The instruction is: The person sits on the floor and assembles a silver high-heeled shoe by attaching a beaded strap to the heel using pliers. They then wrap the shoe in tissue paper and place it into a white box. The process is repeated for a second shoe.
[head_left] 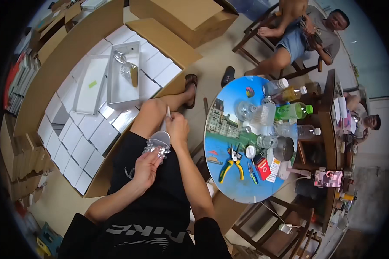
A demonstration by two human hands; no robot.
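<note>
Over my lap, my right hand (177,128) is closed round the pale, narrow handle of a hand-mirror-shaped piece (161,137) with a round, shiny head. My left hand (147,167) pinches the clear, glittering trim (163,152) at the near rim of that head. Whether the trim is fixed to the rim cannot be seen. Left of my knee, a white open box (134,97) holds shiny silver pieces and a gold-coloured handle (134,76). Its likely lid (83,102) lies beside it.
A large carton (65,45) full of white boxes (83,149) stands at my left. On the round table (220,162) at right are bottles (293,111), yellow-handled pliers (232,164) and a red pack (262,168). A person (320,36) sits at the far right.
</note>
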